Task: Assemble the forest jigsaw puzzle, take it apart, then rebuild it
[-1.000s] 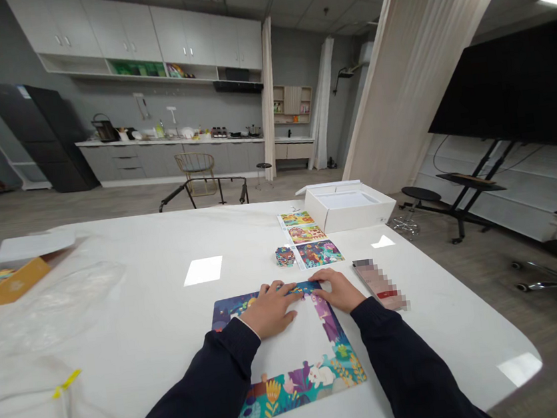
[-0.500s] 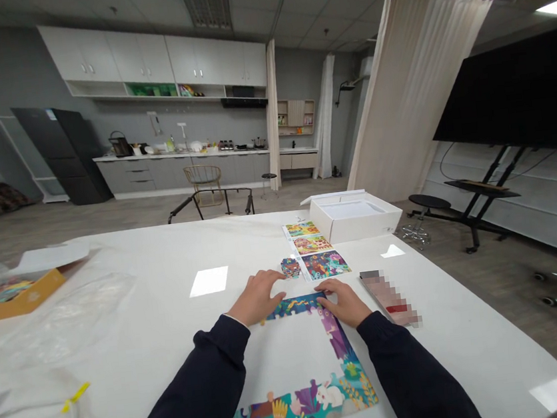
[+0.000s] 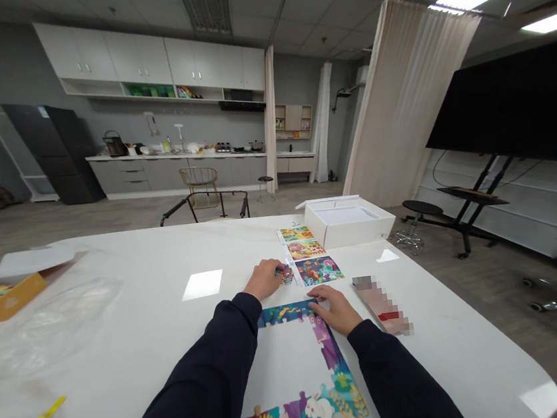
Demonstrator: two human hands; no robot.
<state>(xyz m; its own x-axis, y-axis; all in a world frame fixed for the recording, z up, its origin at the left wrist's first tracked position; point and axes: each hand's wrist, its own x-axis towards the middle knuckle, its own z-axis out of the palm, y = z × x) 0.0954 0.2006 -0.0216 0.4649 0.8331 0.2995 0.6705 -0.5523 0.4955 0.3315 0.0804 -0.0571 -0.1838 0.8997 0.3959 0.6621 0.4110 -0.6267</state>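
Observation:
On the white table lies a partly joined jigsaw puzzle (image 3: 327, 351), its colourful border framing a bare middle. A white rabbit and plants show along the near edge; the left side is hidden by my left sleeve. My left hand (image 3: 265, 279) is beyond the far edge, fingers closed on a small pile of puzzle pieces (image 3: 286, 274). Its fingertips partly cover the pile. At the far right corner of the border rests my right hand (image 3: 337, 308), thumb and forefinger apart and touching the edge. A picture sheet (image 3: 320, 270) with three scenes lies just past the pile.
A white open box (image 3: 351, 224) stands at the back right. To the right lies a pixelated flat object (image 3: 383, 308). On the left are crumpled clear plastic (image 3: 64, 320), a yellow box (image 3: 7, 300) of pieces, and a cable with a yellow tie (image 3: 49, 413).
My left hand has left the puzzle's far edge and reached forward to the pile of pieces. My right hand stays at the corner. The view has shifted slightly.

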